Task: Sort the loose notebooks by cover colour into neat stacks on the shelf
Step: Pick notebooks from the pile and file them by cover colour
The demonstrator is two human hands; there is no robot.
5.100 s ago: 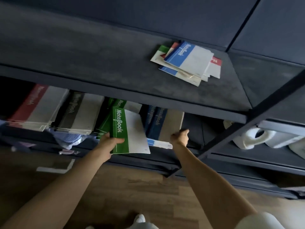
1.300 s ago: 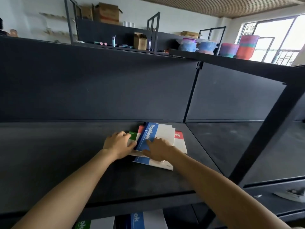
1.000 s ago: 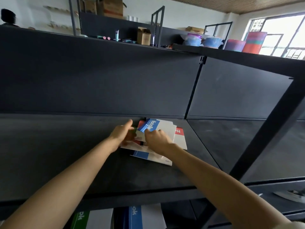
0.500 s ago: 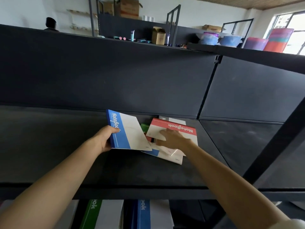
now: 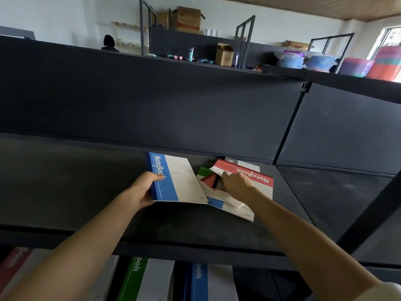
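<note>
Now, nearest me at the bottom of the frame, the green stack (image 5: 134,279) and blue stack (image 5: 200,281) sit on the lower shelf. Above them my left hand (image 5: 142,191) has pulled the blue notebook (image 5: 175,181) clear of the loose pile, fingers (image 5: 156,178) pinching its spine edge, so one colour is separated. Further in, my right hand (image 5: 237,184) pinches the red notebook (image 5: 253,175) by its lifted corner, baring a green notebook (image 5: 204,170) beneath.

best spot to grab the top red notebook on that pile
Its left edge, from the left. The red notebook lies on top of the pile and the right hand holds that edge curled up off the green one, so fingers fit under; the rest seems to lie flat.
</note>
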